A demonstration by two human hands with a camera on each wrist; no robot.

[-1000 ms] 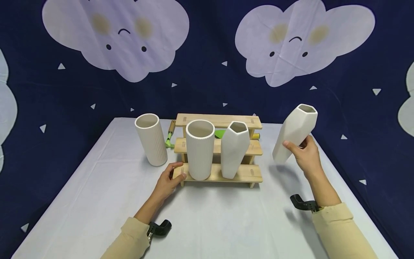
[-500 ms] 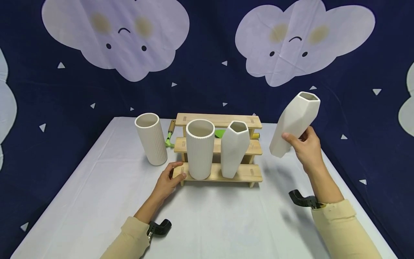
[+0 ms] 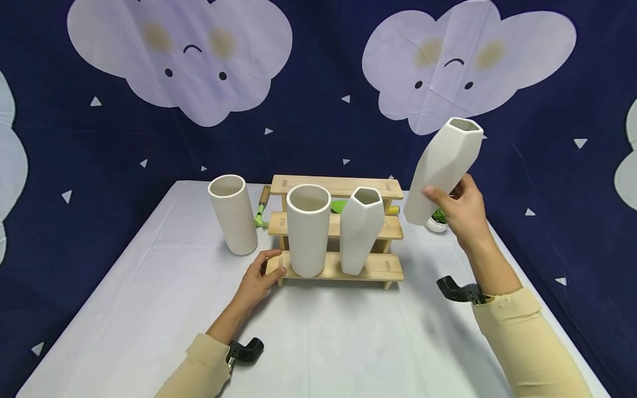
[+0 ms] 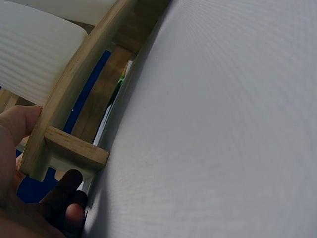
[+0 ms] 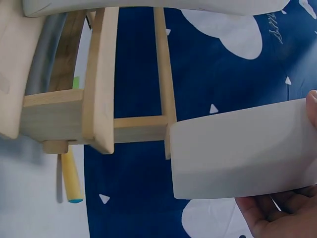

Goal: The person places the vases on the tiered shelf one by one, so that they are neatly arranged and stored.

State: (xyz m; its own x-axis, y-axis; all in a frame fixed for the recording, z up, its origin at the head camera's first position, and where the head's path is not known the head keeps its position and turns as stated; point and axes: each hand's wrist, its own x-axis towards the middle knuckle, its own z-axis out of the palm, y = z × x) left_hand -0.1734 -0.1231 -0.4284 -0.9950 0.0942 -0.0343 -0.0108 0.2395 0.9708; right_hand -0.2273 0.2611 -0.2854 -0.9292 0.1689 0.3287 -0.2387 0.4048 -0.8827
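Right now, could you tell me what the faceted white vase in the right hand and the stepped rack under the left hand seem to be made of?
The faceted white vase, gripped by the right hand, looks like unglazed matte ceramic: chalky, no shine, though plastic is possible. The pale stepped rack, held by the left hand, looks like unfinished light wood, with visible grain and darker joints.

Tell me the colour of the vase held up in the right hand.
White, matte: the faceted vase, clearest in the head view.

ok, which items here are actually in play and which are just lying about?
In play:
right hand holding the faceted vase
left hand on the wooden rack

Lying about:
ribbed vase on the table
green trowel
small potted plant
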